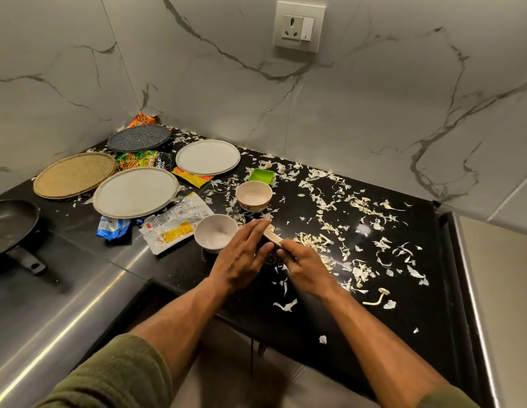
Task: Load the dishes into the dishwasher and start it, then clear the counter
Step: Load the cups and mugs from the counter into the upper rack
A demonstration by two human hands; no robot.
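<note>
At frame centre, right hand (pixel 303 267) clenched on a pale spoon (pixel 272 236), left hand (pixel 241 254) flat and released beside a white bowl (pixel 215 232) on the black table (pixel 403 290).

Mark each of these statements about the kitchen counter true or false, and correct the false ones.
1. Two white bowls stand on the counter. True: one bowl beside the left hand, another bowl behind it.
2. The right hand is empty. False: it grips a pale utensil handle.
3. The frying pan sits at the right edge. False: it is at the far left.
4. Vegetable scraps litter the black counter. True.
5. The green dish is stacked on a plate. False: it rests on the counter.
</note>
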